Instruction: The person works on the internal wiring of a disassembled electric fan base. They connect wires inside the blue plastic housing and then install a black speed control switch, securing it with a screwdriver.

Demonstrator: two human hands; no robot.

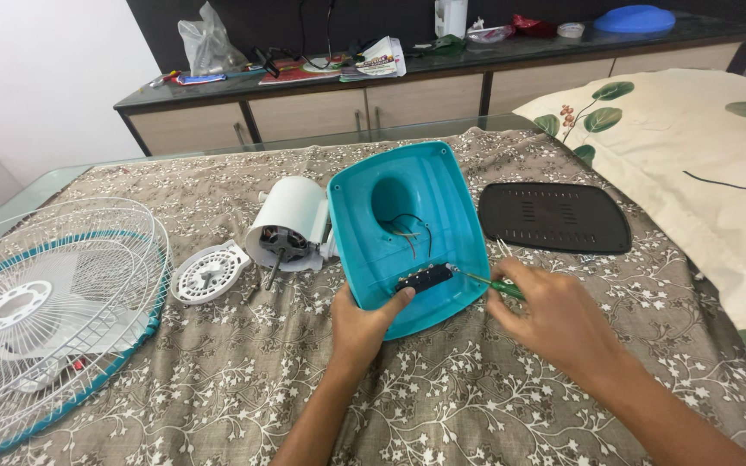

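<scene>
On the patterned brown cloth covering the glass surface [28, 194], a teal fan base [407, 233] lies upturned, wires showing inside. The left hand [360, 324] grips its near edge, thumb pressing a black switch strip [425, 278]. The right hand [554, 319] is closed around a green-handled screwdriver [489, 282], tip at the strip. Beside the base sit a white motor [287, 229], a round white cap [209, 272], a black cover plate [554, 217] and a wire fan guard [45, 311]. Behind, a dark-topped sideboard [373, 99] carries a crumpled plastic bag [207, 43], magazines and a blue lid.
</scene>
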